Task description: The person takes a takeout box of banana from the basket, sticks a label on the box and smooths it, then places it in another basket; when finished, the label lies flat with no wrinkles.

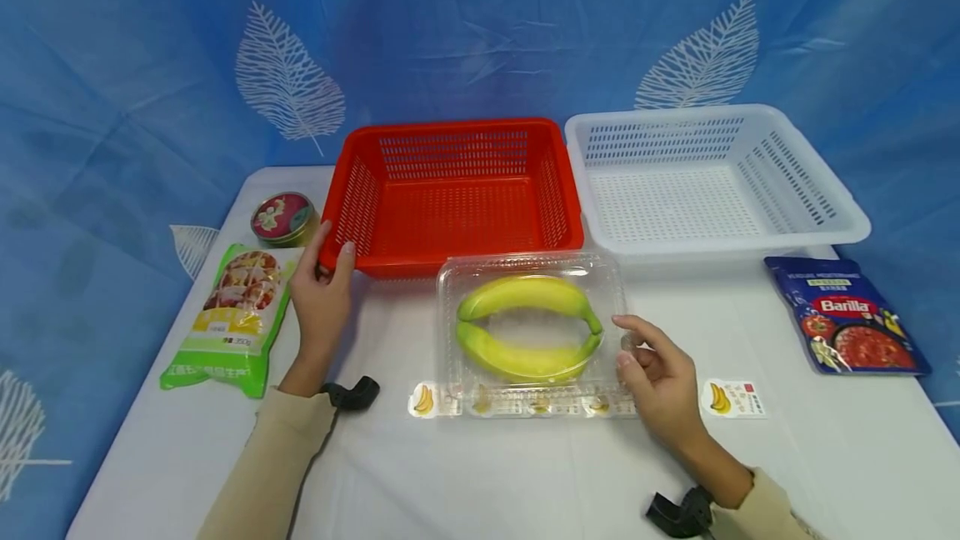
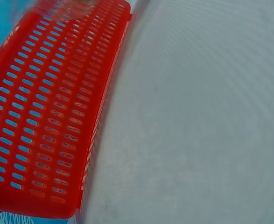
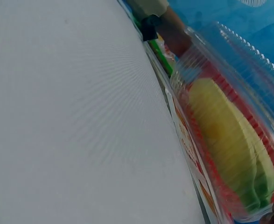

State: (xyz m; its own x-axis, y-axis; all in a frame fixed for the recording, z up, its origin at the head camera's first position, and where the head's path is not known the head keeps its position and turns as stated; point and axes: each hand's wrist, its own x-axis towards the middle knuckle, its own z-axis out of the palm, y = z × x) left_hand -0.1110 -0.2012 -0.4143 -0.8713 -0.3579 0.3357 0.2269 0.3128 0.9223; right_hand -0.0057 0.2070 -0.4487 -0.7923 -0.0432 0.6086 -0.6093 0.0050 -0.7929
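A clear plastic clamshell box (image 1: pixel 450 357) with two yellow bananas (image 1: pixel 525 298) inside lies in front of the red basket (image 1: pixel 450 261). At the box's right end, my right hand (image 1: pixel 660 386) pinches its edge between thumb and bent index finger. The right wrist view shows those fingertips (image 3: pixel 272 218) at the box's end, with a banana (image 3: pixel 223 135) through the plastic. My left hand (image 1: pixel 322 298) is at the basket's front left corner, thumb and index finger spread apart around it. In the left wrist view only the slotted basket wall (image 2: pixel 48 102) shows, and the hand is hidden.
A white basket (image 1: pixel 720 244) stands right of the red one. Left are a round tin (image 1: pixel 283 219) and a green food pouch (image 1: pixel 232 315). A blue Barilla pouch (image 1: pixel 847 315) lies far right. Banana-picture labels (image 1: pixel 735 398) run along the table near the box's front edge.
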